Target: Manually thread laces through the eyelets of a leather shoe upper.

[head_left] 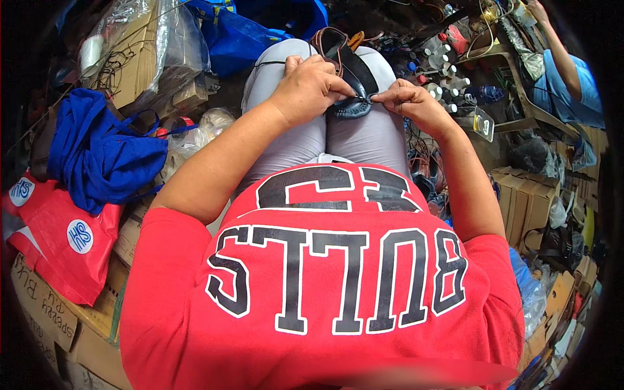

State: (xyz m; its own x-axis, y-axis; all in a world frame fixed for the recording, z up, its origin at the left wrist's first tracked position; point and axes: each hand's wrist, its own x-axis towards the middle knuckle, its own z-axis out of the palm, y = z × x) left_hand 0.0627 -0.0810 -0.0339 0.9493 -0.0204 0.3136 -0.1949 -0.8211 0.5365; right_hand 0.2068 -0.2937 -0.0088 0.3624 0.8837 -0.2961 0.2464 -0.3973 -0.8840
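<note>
A dark leather shoe [359,68] with a brown-lined opening lies across my lap, its rounded bluish-black toe toward me. My left hand [311,89] is closed from the left side, thumb and fingertips pinched at the toe. From the right, my right hand [414,105] pinches close to the toe's edge, its fingertips almost meeting the left ones. What lies between the fingertips is too small to make out. A thin dark strand [266,63] crosses my left knee and reaches my left hand.
Blue cloth bag [97,146] and red plastic bag [71,240] lie left, over cardboard boxes [49,312]. Several small bottles [442,58] stand ahead right. Another person's blue sleeve [572,84] shows far right, near a cardboard box [523,201].
</note>
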